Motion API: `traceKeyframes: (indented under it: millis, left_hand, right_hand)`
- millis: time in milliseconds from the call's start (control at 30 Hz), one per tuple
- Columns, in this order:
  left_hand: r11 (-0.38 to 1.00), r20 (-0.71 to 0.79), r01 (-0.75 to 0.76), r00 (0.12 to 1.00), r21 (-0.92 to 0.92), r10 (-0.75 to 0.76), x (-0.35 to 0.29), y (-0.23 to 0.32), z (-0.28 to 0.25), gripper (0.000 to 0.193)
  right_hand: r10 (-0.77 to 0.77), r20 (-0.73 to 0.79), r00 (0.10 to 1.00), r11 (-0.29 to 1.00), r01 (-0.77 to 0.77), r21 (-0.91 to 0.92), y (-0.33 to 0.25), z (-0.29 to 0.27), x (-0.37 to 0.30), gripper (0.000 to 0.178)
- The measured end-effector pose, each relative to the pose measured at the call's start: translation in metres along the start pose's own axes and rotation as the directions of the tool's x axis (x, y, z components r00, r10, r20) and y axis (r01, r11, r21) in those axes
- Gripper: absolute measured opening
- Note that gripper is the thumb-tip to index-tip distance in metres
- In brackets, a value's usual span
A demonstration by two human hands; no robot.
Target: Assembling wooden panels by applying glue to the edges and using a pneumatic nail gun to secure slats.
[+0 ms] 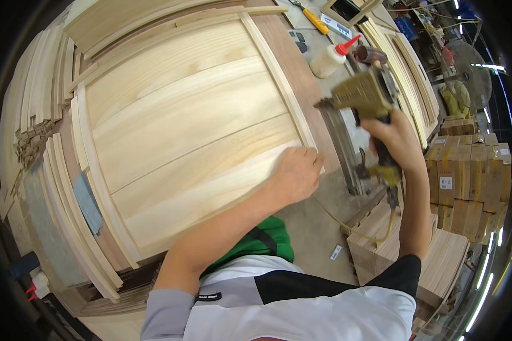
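A pale wooden panel (193,99) made of wide boards lies in front of me, with narrow strips along its edges. My left hand (298,175) is closed on the right-hand wooden strip (277,79) near the panel's close corner, its fingers curled over the edge. My right hand (395,138) is wrapped round the handle of a gold and black nail gun (359,98), raised to the right of the panel and apart from it. The gun is slightly blurred. A thin air hose (358,233) runs from its lower end.
A glue bottle (327,61) with a red nozzle and a yellow-handled tool (316,21) lie beyond the gun. Wooden strips (77,210) line the left side. Stacked boards (407,244) stand at the lower right, with cardboard boxes (466,176) and a fan (473,74) farther off.
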State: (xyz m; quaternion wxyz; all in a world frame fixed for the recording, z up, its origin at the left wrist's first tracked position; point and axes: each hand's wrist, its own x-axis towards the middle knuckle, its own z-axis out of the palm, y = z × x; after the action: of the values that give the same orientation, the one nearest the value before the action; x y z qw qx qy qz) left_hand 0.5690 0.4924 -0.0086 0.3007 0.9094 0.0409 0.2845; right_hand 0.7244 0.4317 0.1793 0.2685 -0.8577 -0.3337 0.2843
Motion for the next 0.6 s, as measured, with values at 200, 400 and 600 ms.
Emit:
traceKeyframes:
  millis: [200, 400, 600]
  left_hand:
    - [0.999, -0.055, 0.036, 0.998, 0.004, -0.036, 0.001, 0.001, 0.002, 0.035]
    - [0.996, -0.061, 0.062, 0.996, -0.060, -0.066, 0.001, 0.002, 0.001, 0.024]
    - [0.995, -0.113, 0.067, 0.991, -0.076, -0.075, -0.001, 0.003, 0.001, 0.020]
  right_hand:
    - [-0.255, 0.024, 0.967, 0.967, 0.254, 0.015, -0.057, 0.023, 0.121, 0.025]
    - [-0.353, 0.059, 0.934, 0.935, 0.355, -0.023, -0.093, 0.048, 0.204, 0.026]
    - [-0.227, 0.090, 0.970, 0.945, 0.241, -0.220, -0.103, 0.052, 0.224, 0.027]
